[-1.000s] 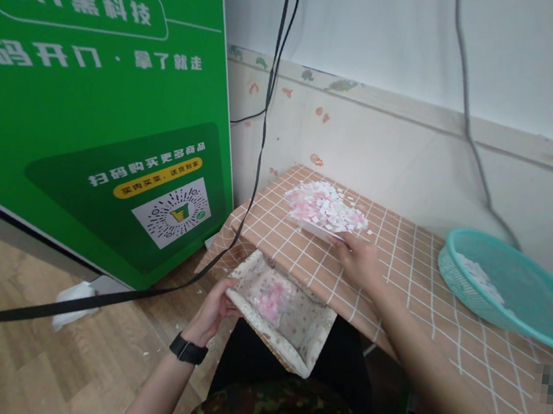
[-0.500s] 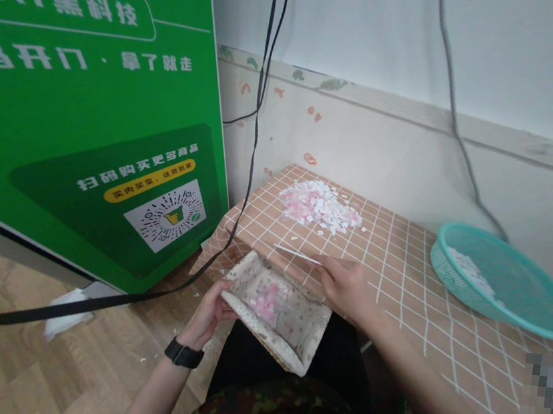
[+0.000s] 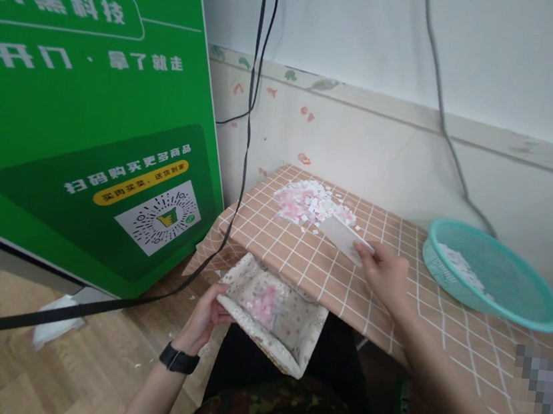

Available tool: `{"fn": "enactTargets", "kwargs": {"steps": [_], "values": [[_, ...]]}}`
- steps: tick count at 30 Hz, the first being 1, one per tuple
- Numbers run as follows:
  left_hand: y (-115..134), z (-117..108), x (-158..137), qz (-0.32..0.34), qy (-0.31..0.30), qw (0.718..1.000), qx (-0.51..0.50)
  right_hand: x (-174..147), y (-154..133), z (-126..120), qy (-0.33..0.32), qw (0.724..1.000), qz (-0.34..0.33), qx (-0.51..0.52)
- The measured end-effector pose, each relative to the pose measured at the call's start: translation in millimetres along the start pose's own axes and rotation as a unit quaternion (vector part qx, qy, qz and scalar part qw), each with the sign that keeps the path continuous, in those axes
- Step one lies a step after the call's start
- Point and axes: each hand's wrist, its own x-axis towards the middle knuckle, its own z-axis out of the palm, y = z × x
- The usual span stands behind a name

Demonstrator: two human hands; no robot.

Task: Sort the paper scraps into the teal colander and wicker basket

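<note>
My left hand [image 3: 206, 312] grips the left rim of a fabric-lined basket [image 3: 296, 350], tilted below the table's front edge. Pink and white paper bits [image 3: 265, 303] lie inside it. Between the fingers of my right hand [image 3: 383, 274] is a flat white card [image 3: 343, 237], held over the table. The card's far end reaches the near side of a pile of small white and pink paper pieces [image 3: 310, 201]. Whether the card touches the pile I cannot tell.
A checked cloth covers the table [image 3: 394, 268]. At its right stands a turquoise plastic basket [image 3: 514, 276] with white pieces inside. A black strap [image 3: 244, 163] hangs across the left side, in front of a green panel [image 3: 91, 110]. White litter [image 3: 58, 324] lies on the floor.
My right hand has moved away from the fabric-lined basket, up and right, carrying the card to the pile. The card now shows its flat face. My left hand still holds the basket.
</note>
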Motion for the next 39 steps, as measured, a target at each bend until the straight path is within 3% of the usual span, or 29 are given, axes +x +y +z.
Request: {"fn": "enactTargets", "kwargs": {"steps": [8, 21, 26, 32, 39], "values": [[1, 4, -3, 0.002, 0.004, 1.0, 0.002, 19, 10, 13, -0.011, 1.0, -0.002, -0.007], [2, 4, -2, -0.002, -0.003, 1.0, 0.003, 10, 1, 7, -0.014, 0.999, -0.037, -0.032], [2, 6, -4, -0.004, 0.005, 1.0, 0.007, -7, -20, 14, 0.006, 0.997, -0.072, -0.013], [2, 11, -6, -0.009, 0.014, 1.0, 0.006, -21, -53, 31, -0.058, 0.983, -0.174, -0.014], [-2, 7, -3, -0.009, 0.001, 1.0, 0.002, -28, -26, 17, -0.024, 0.989, -0.12, -0.084]]}}
